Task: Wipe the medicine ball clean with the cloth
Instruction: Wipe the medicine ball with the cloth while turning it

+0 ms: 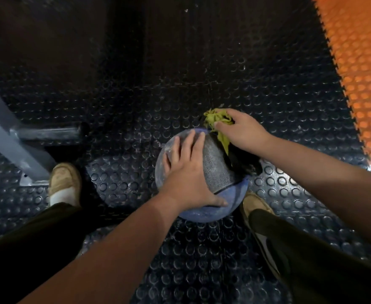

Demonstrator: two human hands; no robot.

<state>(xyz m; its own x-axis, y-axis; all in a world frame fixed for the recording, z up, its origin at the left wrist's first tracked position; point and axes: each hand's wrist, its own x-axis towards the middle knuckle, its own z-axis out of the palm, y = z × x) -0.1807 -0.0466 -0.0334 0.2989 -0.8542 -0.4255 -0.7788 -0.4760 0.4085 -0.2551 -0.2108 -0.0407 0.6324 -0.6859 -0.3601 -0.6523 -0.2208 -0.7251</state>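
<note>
A black rubber floor covered in raised round studs fills the view. Two hands work over it. The left hand lies flat on the top of the one ball, fingers straight and spread, thumb reaching down onto a blue panel. The right hand has its fingers curled round the one cloth, a crumpled yellow-green rag, and holds it against the ball's far upper side; a tail of the cloth hangs down over the ball's surface. The ball is round and grainy, with blue panels and a dark grey panel split by a thin seam, and it sits on the floor between two tan shoes, left and right, with the right one just beside it. Two dark trouser legs run down to the shoes. At the left stands a grey painted metal frame. In the upper right corner lies one orange mat, studded likewise, with a toothed interlocking edge.
</note>
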